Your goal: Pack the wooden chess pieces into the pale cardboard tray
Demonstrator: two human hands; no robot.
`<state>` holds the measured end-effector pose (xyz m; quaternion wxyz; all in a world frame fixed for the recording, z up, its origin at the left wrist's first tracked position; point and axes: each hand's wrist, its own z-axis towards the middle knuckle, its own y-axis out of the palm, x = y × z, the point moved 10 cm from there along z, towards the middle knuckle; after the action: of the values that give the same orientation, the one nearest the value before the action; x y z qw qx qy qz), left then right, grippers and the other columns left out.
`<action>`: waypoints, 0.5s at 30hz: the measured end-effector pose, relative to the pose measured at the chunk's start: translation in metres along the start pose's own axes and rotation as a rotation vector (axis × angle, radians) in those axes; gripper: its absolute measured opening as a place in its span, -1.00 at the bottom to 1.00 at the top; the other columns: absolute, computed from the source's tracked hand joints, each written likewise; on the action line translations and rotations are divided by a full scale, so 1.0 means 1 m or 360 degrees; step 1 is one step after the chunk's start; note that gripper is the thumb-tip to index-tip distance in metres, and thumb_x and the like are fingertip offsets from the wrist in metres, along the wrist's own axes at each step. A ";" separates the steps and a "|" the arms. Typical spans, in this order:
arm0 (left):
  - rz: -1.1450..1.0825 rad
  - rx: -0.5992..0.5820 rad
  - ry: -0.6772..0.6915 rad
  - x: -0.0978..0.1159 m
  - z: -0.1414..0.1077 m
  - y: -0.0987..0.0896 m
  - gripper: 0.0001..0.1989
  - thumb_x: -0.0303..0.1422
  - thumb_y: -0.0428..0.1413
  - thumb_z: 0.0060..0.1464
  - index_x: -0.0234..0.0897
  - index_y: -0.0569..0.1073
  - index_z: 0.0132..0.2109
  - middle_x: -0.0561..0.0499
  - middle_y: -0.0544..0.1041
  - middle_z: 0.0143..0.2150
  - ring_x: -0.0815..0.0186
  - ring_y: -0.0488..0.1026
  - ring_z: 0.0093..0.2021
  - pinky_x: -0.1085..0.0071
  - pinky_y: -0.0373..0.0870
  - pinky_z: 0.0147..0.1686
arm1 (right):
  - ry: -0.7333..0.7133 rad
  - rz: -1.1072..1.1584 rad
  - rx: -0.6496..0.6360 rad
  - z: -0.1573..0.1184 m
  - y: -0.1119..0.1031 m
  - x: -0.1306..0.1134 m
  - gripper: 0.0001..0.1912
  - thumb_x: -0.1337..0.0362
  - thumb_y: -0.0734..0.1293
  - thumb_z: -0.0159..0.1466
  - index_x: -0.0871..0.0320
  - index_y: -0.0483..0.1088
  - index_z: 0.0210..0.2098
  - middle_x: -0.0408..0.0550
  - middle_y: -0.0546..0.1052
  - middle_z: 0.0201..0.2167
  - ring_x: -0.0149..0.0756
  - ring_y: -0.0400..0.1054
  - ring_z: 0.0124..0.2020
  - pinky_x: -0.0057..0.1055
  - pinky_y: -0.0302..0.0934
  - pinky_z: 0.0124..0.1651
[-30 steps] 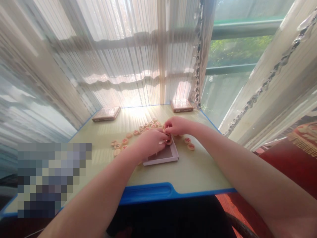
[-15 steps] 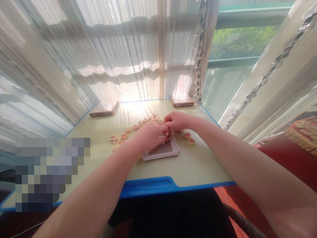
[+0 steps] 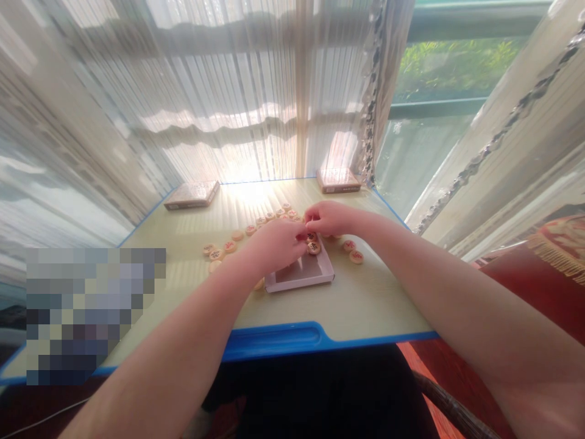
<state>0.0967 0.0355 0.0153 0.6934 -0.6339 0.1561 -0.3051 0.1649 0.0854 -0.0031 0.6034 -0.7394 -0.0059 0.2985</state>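
Observation:
A shallow white box (image 3: pixel 299 283) with a brown floor lies on the table in front of me. Two Chinese chess pieces with dark characters show at its right inner side, the nearer chess piece (image 3: pixel 313 248) in full and the farther one partly covered. My left hand (image 3: pixel 282 245) hovers over the box's left part, its fingers bent and slightly apart, with no piece visible in them. At the far right corner, my right hand (image 3: pixel 329 218) is closed in a pinch, fingertips almost meeting the left ones. Whatever it pinches is hidden.
Loose chess pieces (image 3: pixel 251 230) spread left of and behind the box; a red-marked piece (image 3: pixel 356 256) lies on the right. Flat boxes stand at the far left (image 3: pixel 192 195) and far right (image 3: pixel 339 180). The table (image 3: pixel 365 305) has a blue edge; curtains hang behind.
My left fingers have drawn back from the chess piece at the box's right side, which now lies uncovered. The right hand stays at the far corner.

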 end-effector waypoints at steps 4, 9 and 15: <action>0.0083 -0.0015 -0.0065 -0.008 0.001 0.002 -0.74 -0.37 -0.05 0.04 -0.18 0.54 -0.26 0.00 0.54 -0.35 0.20 0.45 -0.29 0.35 0.34 -0.31 | -0.0002 -0.0001 -0.0013 0.000 0.001 0.000 -0.83 0.24 0.24 0.08 0.14 0.43 -0.39 -0.23 0.35 -0.66 -0.47 0.19 -0.62 -0.51 -0.01 -0.55; 0.0046 0.0001 0.0004 -0.002 0.003 0.004 -0.70 -0.41 -0.08 0.03 -0.17 0.54 -0.23 0.01 0.57 -0.28 0.20 0.47 -0.24 0.34 0.36 -0.25 | 0.0029 -0.0024 -0.0012 0.000 0.000 0.000 -0.85 0.26 0.23 0.07 0.15 0.40 -0.43 -0.23 0.36 -0.65 -0.47 0.20 -0.62 -0.51 -0.01 -0.55; 0.0157 0.0086 0.0004 0.001 0.004 0.004 -0.70 -0.41 -0.12 0.05 -0.22 0.52 -0.25 -0.04 0.55 -0.29 0.19 0.47 -0.27 0.33 0.36 -0.28 | -0.0008 -0.0069 0.0030 0.001 -0.003 -0.005 -0.86 0.25 0.24 0.08 0.16 0.40 -0.44 -0.24 0.35 -0.67 -0.48 0.18 -0.62 -0.51 -0.02 -0.53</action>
<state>0.1004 0.0384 0.0126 0.7242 -0.6060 0.1799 -0.2754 0.1618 0.0852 0.0017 0.6167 -0.7326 -0.0206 0.2873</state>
